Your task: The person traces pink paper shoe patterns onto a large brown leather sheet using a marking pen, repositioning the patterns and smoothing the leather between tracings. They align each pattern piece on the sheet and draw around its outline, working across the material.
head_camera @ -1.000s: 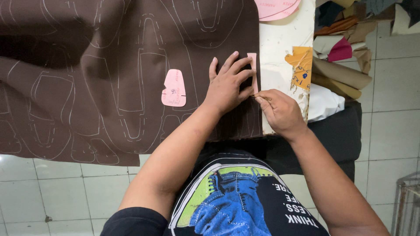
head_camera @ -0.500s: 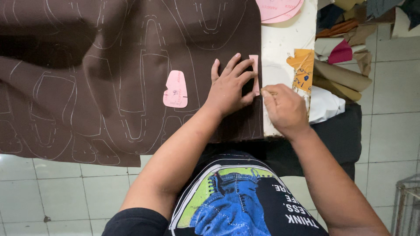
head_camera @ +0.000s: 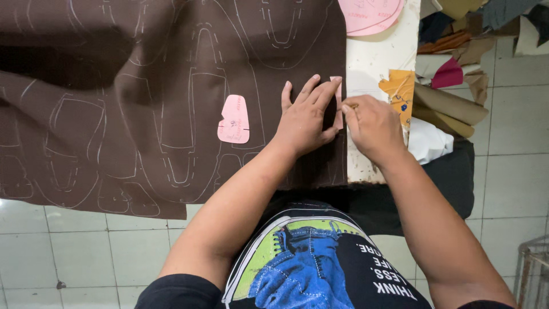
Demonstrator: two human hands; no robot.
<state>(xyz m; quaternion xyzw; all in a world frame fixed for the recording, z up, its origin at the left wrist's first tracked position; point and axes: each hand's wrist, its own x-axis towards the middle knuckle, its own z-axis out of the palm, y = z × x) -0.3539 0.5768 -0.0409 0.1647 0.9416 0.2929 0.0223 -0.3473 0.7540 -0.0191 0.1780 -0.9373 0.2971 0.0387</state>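
Left hand [head_camera: 306,117] flat on the brown fabric sheet [head_camera: 143,86], fingers spread apart and pressing a narrow pink strip template [head_camera: 338,103] down at the sheet's right edge. Right hand [head_camera: 374,126] just beside it, touching the strip's right side, fingers curled together around something small; impossible to tell what, since the fist hides it. Brown sheet draped across the worktable [head_camera: 372,63], covered with pale traced outlines of shoe parts, its lower edge hanging over the tiled floor [head_camera: 86,252]. A second pink template [head_camera: 234,119], rounded and notched, lying loose on the fabric, left of the left hand and apart from it. More pink templates [head_camera: 369,14] stacked at the table's top edge. Leather scraps [head_camera: 452,74] in tan, orange and magenta piled right of the table.
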